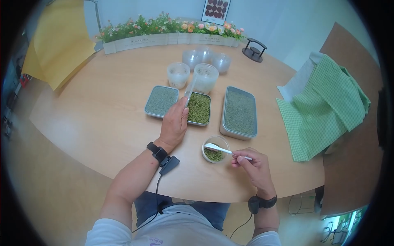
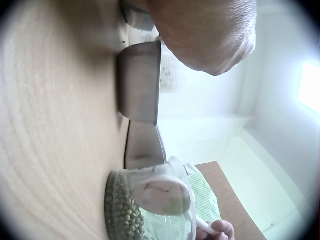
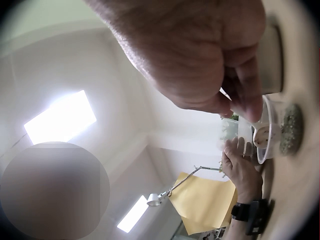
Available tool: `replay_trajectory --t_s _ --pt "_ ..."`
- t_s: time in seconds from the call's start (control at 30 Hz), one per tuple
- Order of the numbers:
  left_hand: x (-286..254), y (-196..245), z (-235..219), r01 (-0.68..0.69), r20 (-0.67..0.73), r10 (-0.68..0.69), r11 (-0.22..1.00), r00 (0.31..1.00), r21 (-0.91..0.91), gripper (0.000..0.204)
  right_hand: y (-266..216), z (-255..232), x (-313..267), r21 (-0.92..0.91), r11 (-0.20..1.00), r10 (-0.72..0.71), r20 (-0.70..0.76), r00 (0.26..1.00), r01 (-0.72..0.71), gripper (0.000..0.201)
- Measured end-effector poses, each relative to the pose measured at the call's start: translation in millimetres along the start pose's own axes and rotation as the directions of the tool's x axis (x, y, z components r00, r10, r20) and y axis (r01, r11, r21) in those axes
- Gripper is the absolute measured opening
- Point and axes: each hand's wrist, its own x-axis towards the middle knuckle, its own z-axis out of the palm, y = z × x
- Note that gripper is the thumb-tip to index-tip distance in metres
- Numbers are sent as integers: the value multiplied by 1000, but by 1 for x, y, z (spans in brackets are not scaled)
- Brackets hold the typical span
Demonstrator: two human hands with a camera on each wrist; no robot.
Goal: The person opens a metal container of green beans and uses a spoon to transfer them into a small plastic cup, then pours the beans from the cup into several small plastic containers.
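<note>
My left hand (image 1: 174, 123) grips a clear plastic lid (image 1: 190, 89), held on edge over the tray of green mung beans (image 1: 200, 108). My right hand (image 1: 255, 166) pinches the handle of a white spoon (image 1: 223, 150). The spoon's bowl is inside a clear plastic cup (image 1: 227, 143), above a layer of mung beans (image 1: 213, 156) at its bottom. In the left wrist view the spoon bowl (image 2: 162, 197) shows through the cup wall, tilted above the beans (image 2: 125, 210). The right fingers (image 3: 250, 95) are close to the cup rim in the right wrist view.
Left of the bean tray sits a metal tray of grey-green grains (image 1: 162, 100); a deeper one (image 1: 240, 112) stands right. Several clear cups (image 1: 178, 74) stand behind, before a flower planter (image 1: 143, 43). A green checked cloth (image 1: 324, 106) drapes the right side.
</note>
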Motion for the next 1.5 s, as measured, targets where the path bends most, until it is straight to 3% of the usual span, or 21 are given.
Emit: replay_trajectory --t_s 0.2,0.4,0.57,0.8,0.87,1.1,1.2,1.27,1.37,1.4,1.47,1.5 --pt "1 -2 0 4 -22 -4 999 1000 -33 37 -14 3 22 55 998 -2 -47 999 5 20" --pt "1 2 -2 63 6 -62 996 998 -57 38 -24 24 74 57 985 -159 -80 984 163 22" --pt "1 -2 -1 26 -32 -28 999 999 -42 38 -15 38 110 48 996 -77 50 996 74 23" --pt "1 -1 -1 55 -11 -56 998 998 -34 38 -2 41 130 19 999 -51 78 996 50 24" --pt "0 -2 0 34 -26 -35 999 999 -31 38 7 37 135 -45 994 -96 24 995 97 24" --pt "0 -1 -1 60 -7 -60 998 998 -32 38 5 28 136 -9 990 -141 -83 987 141 23" --pt "0 0 -2 74 5 -74 996 997 -43 38 1 28 133 -98 979 -191 -109 976 180 21" --pt "0 1 -2 75 4 -75 996 997 -43 38 -2 33 129 -300 910 -329 -100 939 287 20" --pt "0 -1 -1 47 -10 -47 998 999 -34 38 5 37 129 -452 822 -405 -37 914 346 21" --pt "0 -1 -1 49 -11 -49 998 999 -32 38 7 38 129 -450 823 -404 -35 914 347 21" --pt "0 -3 0 36 -18 -37 999 999 -36 38 13 41 131 -336 920 -229 -48 972 201 22" --pt "-1 -3 0 38 -17 -38 999 999 -36 38 15 40 133 -335 921 -228 -48 973 199 22"
